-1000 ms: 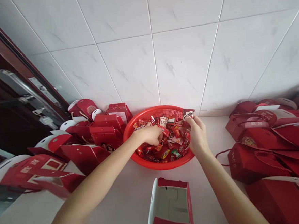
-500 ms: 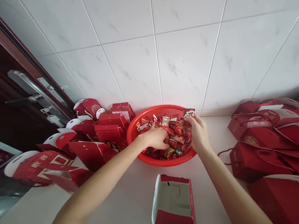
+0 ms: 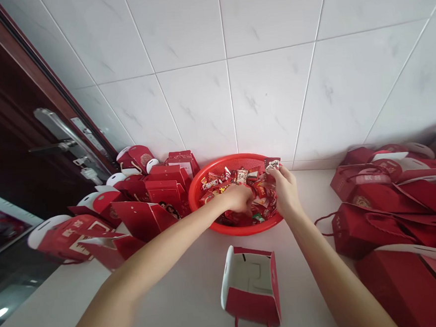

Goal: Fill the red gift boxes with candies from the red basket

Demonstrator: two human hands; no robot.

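A red plastic basket (image 3: 241,228) with mesh sides holds a heap of wrapped candies (image 3: 263,205), mostly red. My left hand (image 3: 239,198) is down in the heap, its fingers curled and pointing into the wrappers. What they pinch is hidden. At the basket's right rim, my right hand (image 3: 286,186) grips a wrapped candy (image 3: 272,163), dark red and white, between thumb and fingers. Below the basket stands an open red gift box (image 3: 253,303) with a white inside and a red cord handle. I see nothing inside it.
Red gift boxes (image 3: 140,221) crowd the left side, in front of a dark door with a metal handle (image 3: 64,129). More closed red boxes (image 3: 390,221) with cord handles are packed on the right. A tiled wall (image 3: 265,90) rises behind the white table (image 3: 190,295).
My left hand has shifted a little right within the candies, its fingers more curled. My right hand still grips its candy at the rim. The view has tilted slightly.
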